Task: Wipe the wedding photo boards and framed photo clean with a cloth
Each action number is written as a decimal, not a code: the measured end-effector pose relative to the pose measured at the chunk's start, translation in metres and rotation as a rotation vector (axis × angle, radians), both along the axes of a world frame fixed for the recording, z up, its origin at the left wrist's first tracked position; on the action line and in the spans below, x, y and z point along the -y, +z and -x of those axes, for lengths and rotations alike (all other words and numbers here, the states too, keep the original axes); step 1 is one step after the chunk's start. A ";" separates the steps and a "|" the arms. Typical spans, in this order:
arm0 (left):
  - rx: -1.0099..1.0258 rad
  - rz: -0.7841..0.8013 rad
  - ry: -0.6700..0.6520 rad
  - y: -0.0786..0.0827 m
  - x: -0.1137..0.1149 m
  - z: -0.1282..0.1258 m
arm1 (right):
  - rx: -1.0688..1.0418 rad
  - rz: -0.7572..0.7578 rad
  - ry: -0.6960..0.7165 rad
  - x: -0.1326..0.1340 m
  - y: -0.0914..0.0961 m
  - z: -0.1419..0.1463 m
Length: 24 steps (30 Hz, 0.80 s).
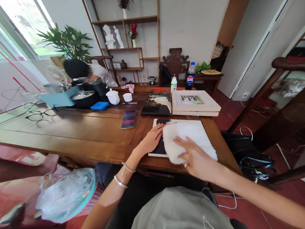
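A white-framed picture [196, 128] lies flat on the wooden table [85, 134] in front of me. My left hand [152, 139] rests flat on its dark left part, fingers stretched out. My right hand [196, 158] presses a white cloth [171, 141] onto the frame's surface, fingers spread over the cloth. Beyond the frame lie a dark photo print [157, 105] and a stack of white picture frames [195, 103].
A phone [128, 119] lies left of the frame. Farther back stand a white teapot [113, 96], a cup [127, 97], a blue box [99, 105], glasses [39, 114], scissors [159, 90] and a cola bottle [190, 76]. Another person [84, 72] sits behind the table. A bin with a plastic bag [68, 195] is at lower left.
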<state>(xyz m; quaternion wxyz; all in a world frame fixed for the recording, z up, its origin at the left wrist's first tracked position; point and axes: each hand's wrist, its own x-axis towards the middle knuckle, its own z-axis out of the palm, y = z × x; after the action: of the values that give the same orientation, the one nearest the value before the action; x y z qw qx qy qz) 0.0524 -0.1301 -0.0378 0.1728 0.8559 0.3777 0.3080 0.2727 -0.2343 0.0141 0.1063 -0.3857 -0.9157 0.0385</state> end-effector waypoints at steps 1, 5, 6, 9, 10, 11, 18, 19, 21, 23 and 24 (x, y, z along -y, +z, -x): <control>0.001 -0.001 -0.015 0.000 -0.001 0.001 | 0.002 0.026 0.034 0.012 0.001 0.006; 0.015 -0.008 -0.037 0.000 -0.002 0.001 | -0.019 0.060 0.044 0.016 0.007 0.013; 0.015 -0.008 -0.028 -0.001 -0.002 0.001 | -0.026 0.050 0.021 0.007 0.008 0.010; 0.002 -0.002 0.010 -0.001 -0.001 -0.001 | -0.016 -0.019 -0.058 -0.034 0.008 -0.005; -0.002 0.000 0.018 -0.001 0.000 -0.001 | -0.002 -0.045 -0.086 -0.049 0.007 -0.011; -0.005 0.002 0.022 -0.001 0.000 -0.002 | 0.016 -0.070 -0.114 -0.062 0.006 -0.016; 0.002 -0.001 0.027 0.000 0.001 -0.002 | 0.154 -0.181 -0.274 -0.080 0.000 -0.013; 0.001 -0.001 0.026 0.000 0.001 -0.002 | 0.162 -0.172 -0.262 -0.071 -0.001 -0.008; -0.003 0.000 0.024 0.000 0.001 -0.001 | 0.152 -0.132 -0.208 -0.046 -0.003 0.002; 0.003 -0.004 0.008 0.000 0.000 -0.001 | 0.119 -0.092 -0.134 -0.019 -0.004 0.011; 0.010 -0.006 -0.004 -0.001 0.000 -0.001 | 0.098 -0.082 -0.103 -0.007 -0.005 0.014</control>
<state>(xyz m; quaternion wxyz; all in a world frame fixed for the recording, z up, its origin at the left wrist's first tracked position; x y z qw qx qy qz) 0.0532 -0.1298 -0.0384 0.1728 0.8556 0.3743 0.3132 0.2591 -0.2272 0.0091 0.0790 -0.4292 -0.8995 -0.0233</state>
